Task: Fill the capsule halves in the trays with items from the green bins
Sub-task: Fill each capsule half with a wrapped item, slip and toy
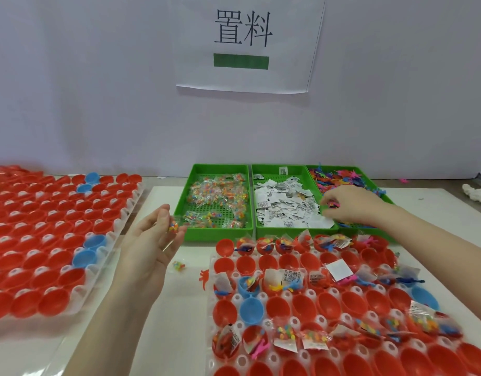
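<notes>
Filling near tray (211, 270) partway, many capsule halves (301, 308) remaining empty; right hand (350, 204) pinching toys at far-right bin (388, 198), left hand (155, 245) loosely cupping bead packet (173, 227).

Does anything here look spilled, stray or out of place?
Yes. A small bead packet and an orange toy figure lie loose on the white mat, left of the near tray, outside any capsule half. A pink figure also sits on the table behind the right green bin.
</notes>
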Demonstrator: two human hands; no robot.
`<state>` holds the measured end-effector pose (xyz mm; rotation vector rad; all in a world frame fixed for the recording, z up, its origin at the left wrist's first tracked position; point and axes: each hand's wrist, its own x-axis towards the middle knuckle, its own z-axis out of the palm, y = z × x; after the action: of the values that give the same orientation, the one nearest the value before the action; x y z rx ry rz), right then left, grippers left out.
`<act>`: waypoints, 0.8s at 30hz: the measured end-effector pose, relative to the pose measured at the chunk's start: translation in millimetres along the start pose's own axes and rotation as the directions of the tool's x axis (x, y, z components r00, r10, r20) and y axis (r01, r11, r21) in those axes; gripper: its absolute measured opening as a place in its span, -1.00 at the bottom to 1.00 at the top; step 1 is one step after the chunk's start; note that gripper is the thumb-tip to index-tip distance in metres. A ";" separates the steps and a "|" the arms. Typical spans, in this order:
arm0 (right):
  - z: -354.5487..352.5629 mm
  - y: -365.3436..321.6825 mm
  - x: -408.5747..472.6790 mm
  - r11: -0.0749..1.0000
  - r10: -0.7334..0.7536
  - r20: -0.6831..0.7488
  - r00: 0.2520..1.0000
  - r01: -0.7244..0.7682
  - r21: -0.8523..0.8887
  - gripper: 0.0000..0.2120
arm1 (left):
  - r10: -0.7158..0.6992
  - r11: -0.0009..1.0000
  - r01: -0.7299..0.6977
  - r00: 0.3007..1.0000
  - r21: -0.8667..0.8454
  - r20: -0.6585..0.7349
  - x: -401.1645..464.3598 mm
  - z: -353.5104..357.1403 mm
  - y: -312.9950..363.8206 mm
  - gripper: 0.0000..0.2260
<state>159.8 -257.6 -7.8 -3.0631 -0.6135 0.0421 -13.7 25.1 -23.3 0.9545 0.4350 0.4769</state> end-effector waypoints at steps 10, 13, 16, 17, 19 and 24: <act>9.4 24.3 2.9 0.965 0.258 -0.223 0.940 -0.240 0.103 -0.71 | 0.030 1.000 -0.030 1.000 0.007 0.003 0.9 0.1 1.4 -0.88; 8.4 18.4 -1.0 0.980 0.149 -0.289 0.946 -0.180 -0.084 -0.72 | 0.043 0.999 -0.043 0.999 0.019 0.006 -0.6 0.9 0.8 -0.90; 4.5 9.9 -0.8 0.981 -0.003 -0.326 0.945 -0.060 -0.184 -0.79 | 0.048 0.999 -0.048 0.999 0.025 0.000 -1.3 1.8 0.4 -0.90; 3.0 7.6 -1.0 0.988 -0.050 -0.300 0.953 0.002 -0.156 -0.80 | 0.048 0.998 -0.048 0.999 0.027 0.001 -1.3 2.3 0.2 -0.90; 1.5 4.3 -2.4 0.987 -0.121 -0.182 0.976 0.099 -0.126 -0.77 | 0.043 0.999 -0.043 0.999 0.033 0.008 -1.4 3.1 -0.6 -0.90; 4.1 -3.1 -3.1 0.971 -0.053 0.026 0.998 0.058 -0.230 -0.64 | 0.049 0.998 -0.050 0.999 0.048 0.016 -1.2 2.6 -1.3 -0.90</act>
<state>155.7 -255.9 -11.7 -3.2695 -0.7559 0.0002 -12.9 22.1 -22.8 1.0169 0.4118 0.5054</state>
